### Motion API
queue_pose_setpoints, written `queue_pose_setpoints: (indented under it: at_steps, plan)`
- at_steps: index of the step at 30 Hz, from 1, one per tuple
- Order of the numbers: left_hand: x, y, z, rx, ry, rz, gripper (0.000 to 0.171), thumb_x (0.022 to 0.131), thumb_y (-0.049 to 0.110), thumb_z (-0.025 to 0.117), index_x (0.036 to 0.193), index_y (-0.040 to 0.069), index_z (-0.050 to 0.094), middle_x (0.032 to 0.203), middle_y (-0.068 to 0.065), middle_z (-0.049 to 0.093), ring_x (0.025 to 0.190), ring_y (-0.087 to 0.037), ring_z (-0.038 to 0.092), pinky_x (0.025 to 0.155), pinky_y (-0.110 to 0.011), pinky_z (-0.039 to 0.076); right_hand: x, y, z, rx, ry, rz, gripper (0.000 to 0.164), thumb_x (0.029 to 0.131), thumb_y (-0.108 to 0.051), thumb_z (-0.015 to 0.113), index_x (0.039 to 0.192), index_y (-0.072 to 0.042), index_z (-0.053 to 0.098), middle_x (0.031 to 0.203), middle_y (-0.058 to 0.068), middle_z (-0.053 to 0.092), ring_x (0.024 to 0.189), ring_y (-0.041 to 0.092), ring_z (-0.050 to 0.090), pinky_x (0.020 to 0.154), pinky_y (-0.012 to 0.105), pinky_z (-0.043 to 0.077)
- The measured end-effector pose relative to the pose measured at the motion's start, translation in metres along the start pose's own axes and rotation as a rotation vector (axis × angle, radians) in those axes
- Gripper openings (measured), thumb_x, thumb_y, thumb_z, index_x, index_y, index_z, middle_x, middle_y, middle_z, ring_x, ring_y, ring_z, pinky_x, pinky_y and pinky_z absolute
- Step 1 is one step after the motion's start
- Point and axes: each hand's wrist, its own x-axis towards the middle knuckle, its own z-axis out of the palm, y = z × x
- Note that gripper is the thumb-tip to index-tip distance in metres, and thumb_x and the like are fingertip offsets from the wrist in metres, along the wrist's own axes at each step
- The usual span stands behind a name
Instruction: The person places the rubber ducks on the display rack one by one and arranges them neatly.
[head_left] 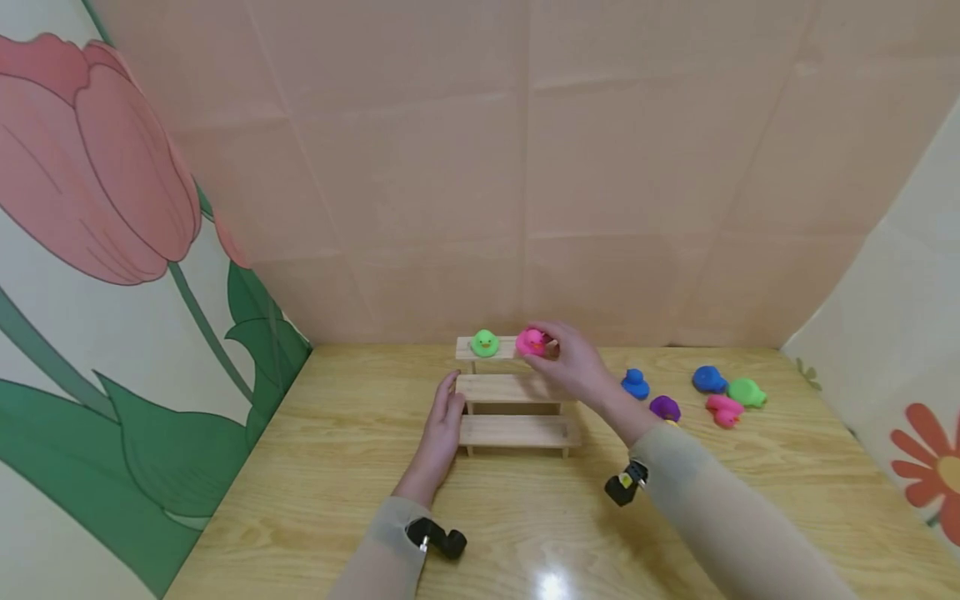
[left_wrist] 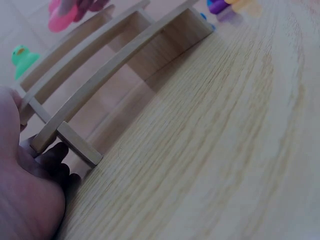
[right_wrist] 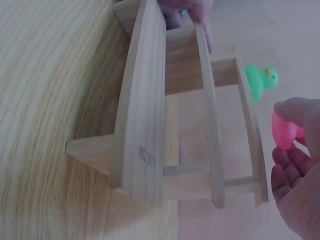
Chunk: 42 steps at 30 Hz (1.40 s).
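A three-tier wooden stand (head_left: 517, 429) sits on the table. My left hand (head_left: 441, 425) grips its left end, fingers curled about the tier ends in the left wrist view. On the top tier's left side stands a green rubber duck (head_left: 484, 343), facing me. My right hand (head_left: 573, 362) pinches a pink rubber duck (head_left: 531, 342) between thumb and fingers at the right part of that tier. In the right wrist view the pink duck (right_wrist: 284, 131) is close over the tier's edge, partly covered by the fingers.
Right of the stand lie more rubber ducks: a blue one (head_left: 635, 383), a purple one (head_left: 664, 407) partly hidden by my right forearm, a second blue one (head_left: 708, 379), a green one (head_left: 747, 392) and a pink one (head_left: 725, 411). A pinkish backdrop (head_left: 450, 208) rises behind the table.
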Motion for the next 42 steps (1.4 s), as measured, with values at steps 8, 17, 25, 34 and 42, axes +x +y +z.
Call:
queue_pose_setpoints:
  at_steps: [8,17,25,34,42]
  plan:
    - [0.000,-0.001,-0.001,-0.013,-0.008,0.005,0.054,0.119,0.054,0.040,0.172,0.042,0.032,0.179,-0.008,0.031,0.164,-0.036,0.029,0.133,-0.063,0.020,0.007,-0.003,0.009,-0.003,-0.017,0.021,0.055,0.100,-0.017,0.086,0.149,-0.004,0.065,0.132,0.018,0.068,0.112,0.036,0.068,0.095,0.050,0.061]
    - [0.000,0.000,-0.001,0.005,-0.003,0.005,0.057,0.119,0.055,0.039,0.173,0.039,0.032,0.179,-0.008,0.031,0.164,-0.036,0.028,0.133,-0.063,0.019,0.012,0.000,0.016,0.009,-0.023,0.021,0.052,0.102,-0.018,0.084,0.148,-0.004,0.066,0.133,0.018,0.067,0.115,0.036,0.068,0.098,0.050,0.062]
    - [0.000,-0.001,-0.001,0.006,0.000,0.004,0.057,0.118,0.055,0.041,0.172,0.039,0.033,0.179,-0.009,0.031,0.163,-0.037,0.030,0.132,-0.065,0.020,0.014,-0.001,0.019,-0.012,-0.018,0.035,0.053,0.101,-0.022,0.085,0.147,-0.004,0.067,0.133,0.017,0.069,0.116,0.031,0.066,0.099,0.047,0.060]
    - [0.000,0.000,-0.001,0.007,-0.004,-0.008,0.053,0.119,0.055,0.039,0.171,0.046,0.032,0.179,-0.007,0.031,0.164,-0.036,0.030,0.132,-0.063,0.021,0.015,-0.001,0.022,-0.045,-0.030,0.051,0.048,0.101,-0.021,0.085,0.144,-0.007,0.069,0.132,0.012,0.069,0.118,0.031,0.063,0.100,0.048,0.058]
    - [0.001,-0.001,-0.001,0.001,-0.001,-0.019,0.053,0.118,0.057,0.041,0.170,0.048,0.033,0.179,-0.007,0.032,0.164,-0.035,0.029,0.133,-0.062,0.020,0.014,0.000,0.023,-0.098,0.001,0.039,0.049,0.099,-0.023,0.086,0.143,-0.008,0.070,0.133,0.012,0.070,0.122,0.033,0.061,0.103,0.052,0.054]
